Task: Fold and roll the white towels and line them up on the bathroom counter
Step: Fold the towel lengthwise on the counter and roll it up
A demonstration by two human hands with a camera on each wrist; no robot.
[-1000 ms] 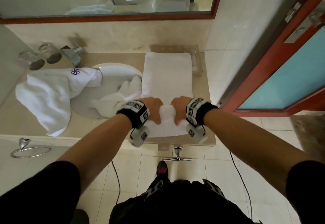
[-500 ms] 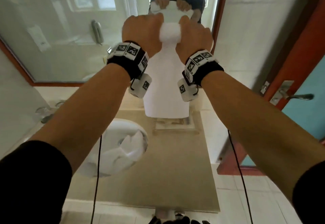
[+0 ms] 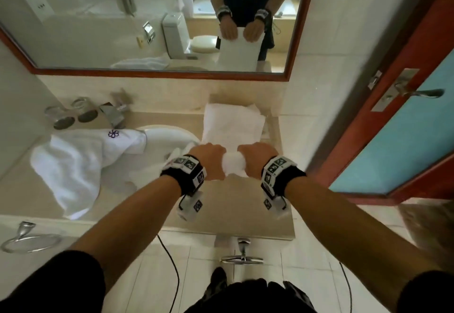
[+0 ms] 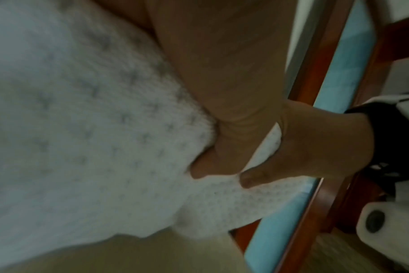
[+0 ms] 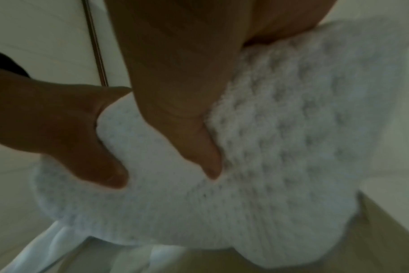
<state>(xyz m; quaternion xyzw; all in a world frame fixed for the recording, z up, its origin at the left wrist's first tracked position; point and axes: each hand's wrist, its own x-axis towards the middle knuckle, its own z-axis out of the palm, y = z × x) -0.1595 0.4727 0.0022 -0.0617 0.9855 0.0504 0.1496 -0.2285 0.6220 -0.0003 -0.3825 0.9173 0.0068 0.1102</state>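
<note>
A white waffle-weave towel (image 3: 232, 126) lies lengthwise on the beige counter (image 3: 245, 214), its far end crumpled against the back wall. Its near end is a small roll (image 3: 231, 163). My left hand (image 3: 211, 160) and right hand (image 3: 255, 159) grip that roll side by side, fingers curled over it. The left wrist view has my left thumb pressed into the towel (image 4: 82, 129). In the right wrist view my right thumb digs into the roll (image 5: 268, 147). A second white towel (image 3: 73, 163) with a purple logo sprawls on the counter's left part.
A white sink (image 3: 169, 133) with a small crumpled cloth (image 3: 145, 175) in it sits left of my hands. Two glasses (image 3: 73, 114) and a tap (image 3: 115, 114) stand at the back left. A red-framed door (image 3: 393, 116) hangs open on the right. A mirror (image 3: 147, 18) covers the wall.
Half a second ago both hands held the towel high in the air, hanging down. They have now lowered it onto the counter, where its far end has bunched up against the back wall.
</note>
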